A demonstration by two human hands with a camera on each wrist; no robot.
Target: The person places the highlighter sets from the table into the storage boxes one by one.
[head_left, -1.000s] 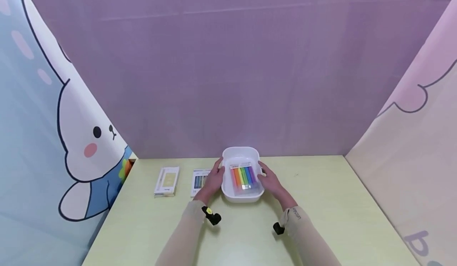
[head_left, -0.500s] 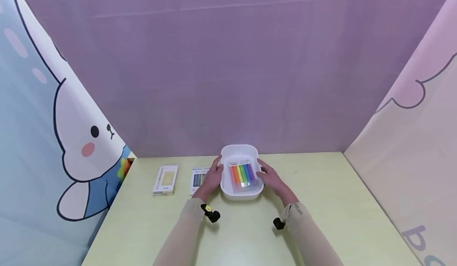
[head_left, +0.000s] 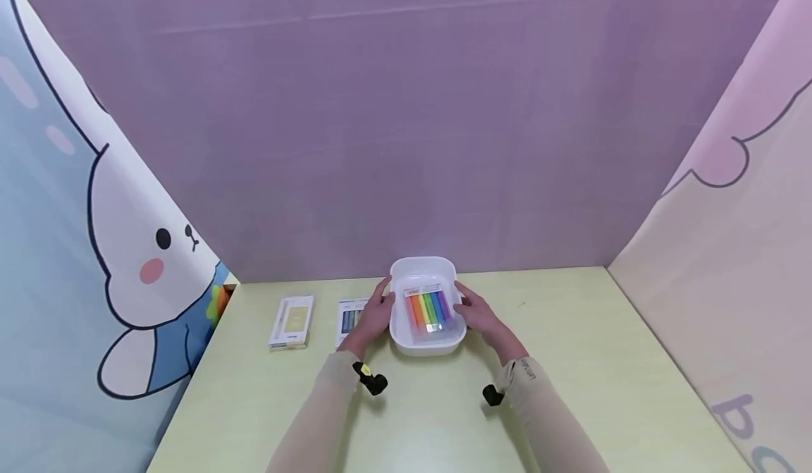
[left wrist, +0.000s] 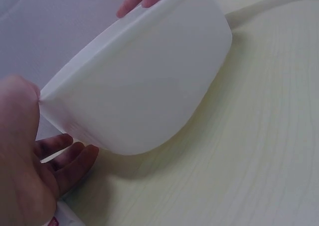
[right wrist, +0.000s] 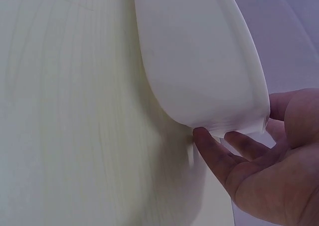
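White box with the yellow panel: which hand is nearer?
Left. The left hand grips the left side of the white tub, right of the yellow-panelled white box; the right hand grips the tub's right side, farther away.

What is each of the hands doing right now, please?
Left hand: holding the white bin at its left side.
Right hand: holding the white bin at its right side.

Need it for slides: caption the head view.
Two hands hold a white tub with a multicoloured pack inside; two boxes lie left.
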